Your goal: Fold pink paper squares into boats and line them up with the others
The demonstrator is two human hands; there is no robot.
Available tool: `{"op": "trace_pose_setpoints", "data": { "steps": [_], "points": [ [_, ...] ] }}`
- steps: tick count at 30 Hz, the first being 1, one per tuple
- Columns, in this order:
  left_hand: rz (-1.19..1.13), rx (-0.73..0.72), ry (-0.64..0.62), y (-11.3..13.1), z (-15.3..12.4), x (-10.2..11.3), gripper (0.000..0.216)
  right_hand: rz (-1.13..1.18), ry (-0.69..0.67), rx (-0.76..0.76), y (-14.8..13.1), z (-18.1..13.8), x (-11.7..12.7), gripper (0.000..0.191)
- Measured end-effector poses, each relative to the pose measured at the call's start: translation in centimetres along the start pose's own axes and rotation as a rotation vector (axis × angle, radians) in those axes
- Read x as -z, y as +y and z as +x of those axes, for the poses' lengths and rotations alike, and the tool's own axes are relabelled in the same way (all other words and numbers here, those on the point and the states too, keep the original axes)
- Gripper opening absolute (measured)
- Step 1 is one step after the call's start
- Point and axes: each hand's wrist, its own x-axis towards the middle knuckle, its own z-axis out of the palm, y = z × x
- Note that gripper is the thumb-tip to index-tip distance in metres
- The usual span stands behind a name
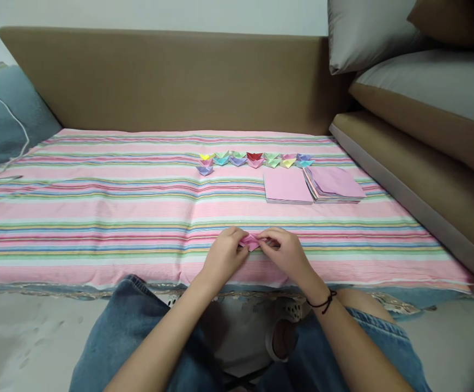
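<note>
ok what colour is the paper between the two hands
Pink: the folded paper shows in the head view, held between the left hand and right hand.

Soft, even light | wide-lens stretch toward edges — right-hand corners dark

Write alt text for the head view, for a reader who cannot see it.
A person's left hand and right hand pinch a small folded pink paper piece near the front edge of a pink multicolour-striped cloth. Beyond them sit small multicoloured boat-shaped paper folds and two stacks of pink-topped square paper, before a long brown backrest.
</note>
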Motion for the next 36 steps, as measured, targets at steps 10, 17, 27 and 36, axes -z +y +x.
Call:
{"op": "trace_pose_setpoints", "data": {
  "steps": [10, 17, 27, 36],
  "points": [
    [0.074, 0.008, 0.031, 1.1, 0.1, -0.1, 0.020, -0.111, -0.051, 0.081, -0.5, 0.5, -0.6, 0.017],
    [0.054, -0.106, -0.099, -0.7, -0.2, 1.2, 0.011, -0.199, -0.085, 0.078, -0.4, 1.0, -1.2, 0.011],
    [0.019, -0.103, -0.092, -0.8, 0.0, 1.0, 0.019, -0.274, -0.083, 0.089, -0.8, 1.3, -1.7, 0.021],
    [0.000, -0.128, -0.069, -0.5, 0.2, 0.3, 0.020, -0.304, -0.082, 0.075, -1.3, 1.5, -1.8, 0.023]
  ]
}}
